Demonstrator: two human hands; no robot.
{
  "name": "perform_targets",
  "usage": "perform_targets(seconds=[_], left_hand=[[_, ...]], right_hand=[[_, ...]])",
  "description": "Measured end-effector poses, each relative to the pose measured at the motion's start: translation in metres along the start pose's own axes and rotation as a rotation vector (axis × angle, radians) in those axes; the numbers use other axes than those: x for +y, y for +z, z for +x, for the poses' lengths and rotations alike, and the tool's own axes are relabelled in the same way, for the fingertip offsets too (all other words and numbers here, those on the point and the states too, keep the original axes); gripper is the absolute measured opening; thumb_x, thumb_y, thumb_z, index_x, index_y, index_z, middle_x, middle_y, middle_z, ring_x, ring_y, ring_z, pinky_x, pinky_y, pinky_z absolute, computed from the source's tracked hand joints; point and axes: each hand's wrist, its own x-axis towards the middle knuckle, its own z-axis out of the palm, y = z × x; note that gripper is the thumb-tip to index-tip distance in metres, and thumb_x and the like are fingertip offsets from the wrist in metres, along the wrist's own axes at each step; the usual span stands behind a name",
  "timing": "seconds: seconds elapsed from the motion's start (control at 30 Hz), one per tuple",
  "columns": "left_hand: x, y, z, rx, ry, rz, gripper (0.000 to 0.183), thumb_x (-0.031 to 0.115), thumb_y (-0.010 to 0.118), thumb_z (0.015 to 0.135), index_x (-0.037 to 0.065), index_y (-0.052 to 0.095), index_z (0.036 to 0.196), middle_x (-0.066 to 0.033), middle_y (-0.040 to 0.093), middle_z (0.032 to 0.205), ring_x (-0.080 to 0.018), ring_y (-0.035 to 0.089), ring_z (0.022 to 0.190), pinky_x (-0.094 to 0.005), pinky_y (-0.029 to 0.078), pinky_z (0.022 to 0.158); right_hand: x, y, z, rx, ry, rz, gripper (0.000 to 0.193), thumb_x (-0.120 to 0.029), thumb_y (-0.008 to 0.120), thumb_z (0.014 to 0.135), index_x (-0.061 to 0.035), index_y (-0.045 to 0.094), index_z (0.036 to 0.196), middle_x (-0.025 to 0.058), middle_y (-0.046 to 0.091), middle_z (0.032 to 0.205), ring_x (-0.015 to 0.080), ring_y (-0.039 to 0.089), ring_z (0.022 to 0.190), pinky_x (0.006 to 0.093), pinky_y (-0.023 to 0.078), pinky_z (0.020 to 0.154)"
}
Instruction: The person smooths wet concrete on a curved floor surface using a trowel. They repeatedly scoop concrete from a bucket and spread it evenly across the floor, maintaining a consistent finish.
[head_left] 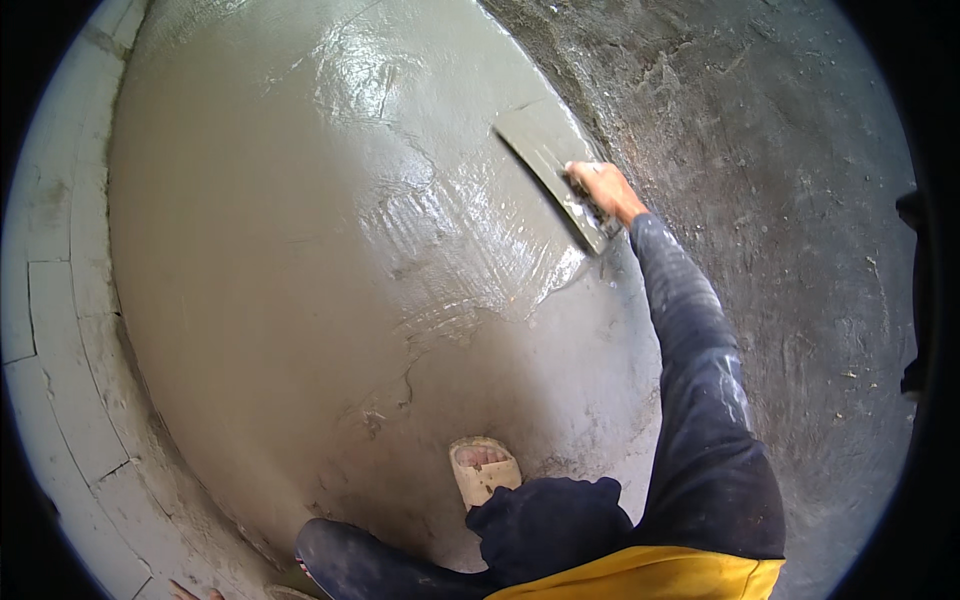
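My right hand (607,190) is closed round the handle of a long rectangular finishing trowel (538,150). The trowel's blade lies on wet grey cement (240,220), close to its right edge. Water shines on the cement left of the blade, where ridges and streaks show. At the bottom left rim, only the fingertips of my left hand (190,593) come into view, stretched out beside the pale block wall. The rest of that hand is cut off, and nothing shows in its fingers.
Along the left runs a pale block wall (60,300). Rough, darker ground (770,200) with small crumbs lies to the right of the cement. My foot in a cream slipper (480,490) stands on the near part of the smoothed surface. Dark shapes stand at the far right rim.
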Motion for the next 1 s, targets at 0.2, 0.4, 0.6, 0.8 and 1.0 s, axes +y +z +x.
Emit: perform_targets(seconds=[0.2, 0.4, 0.6, 0.8, 1.0], left_hand=[[0.012, -0.020, -0.006, -0.009, 0.005, -0.153, 0.092, 0.067, 0.049, 0.100, 0.009, 0.021, 0.166, -0.0354, 0.028, 0.161, -0.0510, 0.027, 0.149, -0.0597, 0.022, 0.122], [0.008, -0.007, 0.003, -0.045, 0.039, -0.173, 0.096, 0.070, 0.045, 0.100, 0.008, 0.015, 0.166, -0.0335, 0.026, 0.163, -0.0502, 0.026, 0.150, -0.0584, 0.020, 0.123], [0.014, 0.041, 0.008, 0.000, 0.070, -0.377, 0.086, 0.055, 0.046, 0.102, 0.004, 0.017, 0.165, -0.0219, 0.023, 0.169, -0.0402, 0.017, 0.156, -0.0530, 0.009, 0.126], [0.018, 0.070, 0.017, 0.048, 0.109, -0.554, 0.080, 0.044, 0.048, 0.102, 0.004, 0.019, 0.165, -0.0169, 0.019, 0.172, -0.0358, 0.010, 0.159, -0.0498, 0.002, 0.127], [0.021, 0.052, 0.020, -0.007, 0.240, -0.211, 0.091, 0.059, 0.047, 0.100, 0.003, 0.017, 0.165, -0.0266, 0.024, 0.166, -0.0460, 0.024, 0.151, -0.0553, 0.017, 0.124]], right_hand=[[0.014, 0.002, 0.009, 0.266, 0.103, -0.080, 0.060, -0.057, 0.062, 0.091, -0.0009, 0.078, 0.104, 0.0160, 0.077, 0.092, 0.0220, 0.072, 0.083, 0.0357, 0.052, 0.078], [0.003, 0.004, 0.017, -0.001, 0.046, 0.010, 0.058, -0.055, 0.062, 0.090, 0.0010, 0.075, 0.098, 0.0086, 0.073, 0.087, 0.0197, 0.065, 0.082, 0.0356, 0.050, 0.077], [-0.012, 0.026, -0.067, -0.313, -0.026, -0.133, 0.056, -0.051, 0.064, 0.091, -0.0052, 0.075, 0.122, 0.0078, 0.077, 0.102, 0.0191, 0.067, 0.090, 0.0326, 0.051, 0.086], [-0.011, 0.088, -0.165, -0.415, -0.123, -0.260, 0.056, -0.059, 0.064, 0.091, -0.0055, 0.077, 0.100, 0.0118, 0.075, 0.082, 0.0283, 0.072, 0.074, 0.0423, 0.057, 0.074], [0.040, 0.087, -0.193, 0.054, -0.090, -0.502, 0.063, -0.067, 0.058, 0.091, -0.0077, 0.076, 0.101, 0.0224, 0.073, 0.081, 0.0411, 0.072, 0.077, 0.0496, 0.058, 0.074]])
